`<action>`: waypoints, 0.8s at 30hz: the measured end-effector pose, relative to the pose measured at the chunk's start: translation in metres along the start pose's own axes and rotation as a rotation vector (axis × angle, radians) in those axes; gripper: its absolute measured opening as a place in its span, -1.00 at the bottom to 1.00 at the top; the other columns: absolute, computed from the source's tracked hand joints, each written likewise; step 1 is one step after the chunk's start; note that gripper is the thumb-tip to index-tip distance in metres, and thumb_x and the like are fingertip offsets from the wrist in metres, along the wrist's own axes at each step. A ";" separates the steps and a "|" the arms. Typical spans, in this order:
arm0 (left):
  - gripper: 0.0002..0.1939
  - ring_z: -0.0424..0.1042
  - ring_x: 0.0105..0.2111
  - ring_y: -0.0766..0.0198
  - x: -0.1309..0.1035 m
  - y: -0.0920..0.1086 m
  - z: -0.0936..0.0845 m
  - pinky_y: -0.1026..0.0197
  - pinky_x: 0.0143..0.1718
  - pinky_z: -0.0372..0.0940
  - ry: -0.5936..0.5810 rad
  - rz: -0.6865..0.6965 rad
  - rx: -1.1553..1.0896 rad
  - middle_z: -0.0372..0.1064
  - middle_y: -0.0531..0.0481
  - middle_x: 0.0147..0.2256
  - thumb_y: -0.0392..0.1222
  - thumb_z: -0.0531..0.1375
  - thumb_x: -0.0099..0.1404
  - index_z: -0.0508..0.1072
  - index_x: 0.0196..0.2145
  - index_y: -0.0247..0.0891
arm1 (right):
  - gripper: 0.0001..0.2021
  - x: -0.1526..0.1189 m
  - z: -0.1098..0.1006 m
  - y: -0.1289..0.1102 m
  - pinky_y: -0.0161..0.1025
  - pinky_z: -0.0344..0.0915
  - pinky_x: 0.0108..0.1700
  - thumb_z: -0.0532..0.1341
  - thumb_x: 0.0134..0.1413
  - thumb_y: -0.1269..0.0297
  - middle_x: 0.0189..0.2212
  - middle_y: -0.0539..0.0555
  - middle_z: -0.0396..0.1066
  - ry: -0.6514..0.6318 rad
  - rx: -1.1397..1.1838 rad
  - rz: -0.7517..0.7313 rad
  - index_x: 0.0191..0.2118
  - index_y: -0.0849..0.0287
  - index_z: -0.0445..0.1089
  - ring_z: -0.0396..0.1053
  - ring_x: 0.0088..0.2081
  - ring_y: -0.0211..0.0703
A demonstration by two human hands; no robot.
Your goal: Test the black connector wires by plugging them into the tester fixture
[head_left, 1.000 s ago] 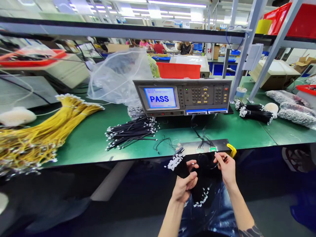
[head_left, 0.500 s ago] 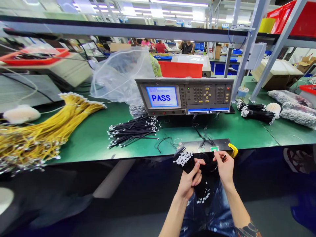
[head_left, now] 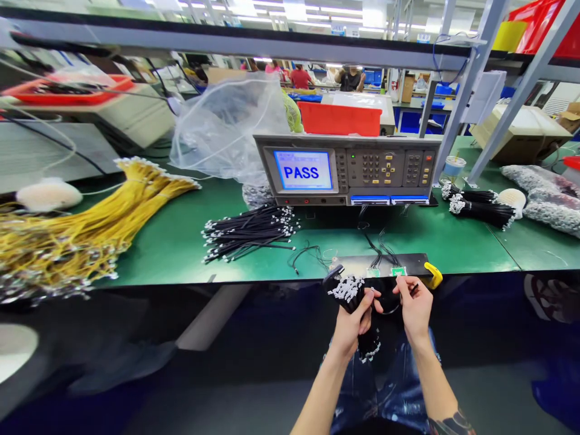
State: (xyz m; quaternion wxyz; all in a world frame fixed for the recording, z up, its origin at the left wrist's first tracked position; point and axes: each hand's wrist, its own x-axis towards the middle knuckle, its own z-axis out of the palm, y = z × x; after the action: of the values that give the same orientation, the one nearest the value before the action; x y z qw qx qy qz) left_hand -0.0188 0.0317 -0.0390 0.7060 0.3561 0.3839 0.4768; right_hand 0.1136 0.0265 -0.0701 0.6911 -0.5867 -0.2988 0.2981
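My left hand is wrapped round a bundle of black cables with white connectors at both ends, just off the table's front edge. A cable end shows between its thumb and forefinger. To its right, my right hand pinches a thin black cable near the green connector board; the cable's tip is too small to make out. Wires run from this board and a second small board on a dark plate toward the tester, whose screen reads PASS.
A pile of black cables and a large yellow cable bundle lie left on the green table. A yellow clamp handle stands out at the plate's right end. More black bundles lie right.
The view has shifted a little, so the tester and table sit slightly further right and higher. My left hand's bundle has tilted slightly; both hands keep their hold.
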 end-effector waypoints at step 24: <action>-0.58 -0.02 -0.78 0.56 0.022 -0.002 0.016 0.35 -0.74 -0.16 0.280 0.120 0.126 0.41 0.02 -0.62 0.12 0.47 -0.01 0.57 -0.51 -0.34 | -0.54 -0.011 -0.058 0.004 -0.23 0.18 -0.45 0.38 0.00 -0.19 -0.64 -0.02 0.36 -0.025 -0.142 -0.007 -0.49 0.17 0.49 0.22 -0.57 -0.20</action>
State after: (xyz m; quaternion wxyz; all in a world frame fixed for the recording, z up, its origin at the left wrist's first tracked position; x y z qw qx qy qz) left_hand 0.0019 0.0499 -0.0384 0.5922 0.3519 0.4856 0.5382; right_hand 0.1508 -0.0180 -0.0821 0.6452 -0.6293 -0.3298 0.2811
